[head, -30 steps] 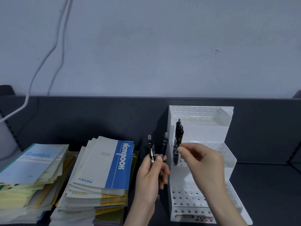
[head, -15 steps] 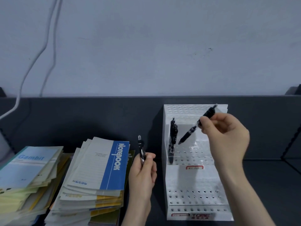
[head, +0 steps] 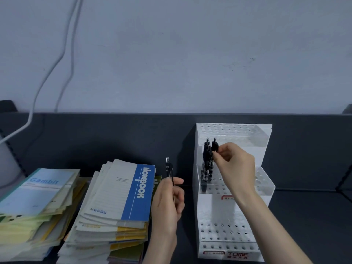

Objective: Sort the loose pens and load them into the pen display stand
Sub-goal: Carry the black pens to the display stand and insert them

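Observation:
A white stepped pen display stand point(head: 234, 235) with rows of holes stands on the dark desk at right. Black pens point(head: 205, 168) stand upright at the left end of its middle tier. My right hand point(head: 234, 164) pinches the top of one more black pen point(head: 214, 147), held upright right beside them over the same tier. My left hand point(head: 167, 202) is left of the stand and grips a single black pen point(head: 168, 168) that points up with its clear end on top.
Two untidy stacks of notebooks lie at left: one topped by a blue-and-white "Notebook" point(head: 122, 191), the other by a light-blue "Gambit" book point(head: 38, 189). White cables point(head: 47, 77) hang down the wall. A dark partition point(head: 114, 134) runs behind the desk.
My right hand took one of two pens from the left hand, swung it over the stand, and now holds it upright against the standing pens. My left hand keeps one pen.

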The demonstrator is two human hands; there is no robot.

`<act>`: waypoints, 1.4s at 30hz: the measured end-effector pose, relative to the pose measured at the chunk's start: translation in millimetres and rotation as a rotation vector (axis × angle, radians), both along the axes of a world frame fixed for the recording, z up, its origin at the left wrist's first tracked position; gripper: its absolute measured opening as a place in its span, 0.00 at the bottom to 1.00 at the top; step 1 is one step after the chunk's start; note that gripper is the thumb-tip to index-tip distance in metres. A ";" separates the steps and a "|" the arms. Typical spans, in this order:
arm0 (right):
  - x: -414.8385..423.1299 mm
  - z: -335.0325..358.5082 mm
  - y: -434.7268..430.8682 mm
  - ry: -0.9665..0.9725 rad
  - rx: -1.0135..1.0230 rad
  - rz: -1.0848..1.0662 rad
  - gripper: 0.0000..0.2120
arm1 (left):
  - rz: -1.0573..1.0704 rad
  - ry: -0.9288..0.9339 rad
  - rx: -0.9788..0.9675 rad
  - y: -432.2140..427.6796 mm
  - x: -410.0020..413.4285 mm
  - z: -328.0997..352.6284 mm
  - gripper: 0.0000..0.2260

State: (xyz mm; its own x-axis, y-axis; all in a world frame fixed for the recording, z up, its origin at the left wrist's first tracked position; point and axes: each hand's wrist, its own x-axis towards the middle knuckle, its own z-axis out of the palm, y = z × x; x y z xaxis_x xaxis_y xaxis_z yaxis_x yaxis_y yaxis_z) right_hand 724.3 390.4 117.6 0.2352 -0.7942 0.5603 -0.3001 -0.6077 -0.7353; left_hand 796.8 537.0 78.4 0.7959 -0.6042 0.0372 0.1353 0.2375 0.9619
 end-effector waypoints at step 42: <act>-14.7 13.2 14.6 0.019 -0.069 0.018 0.02 | 0.069 -0.931 0.590 13.1 12.0 -11.7 0.12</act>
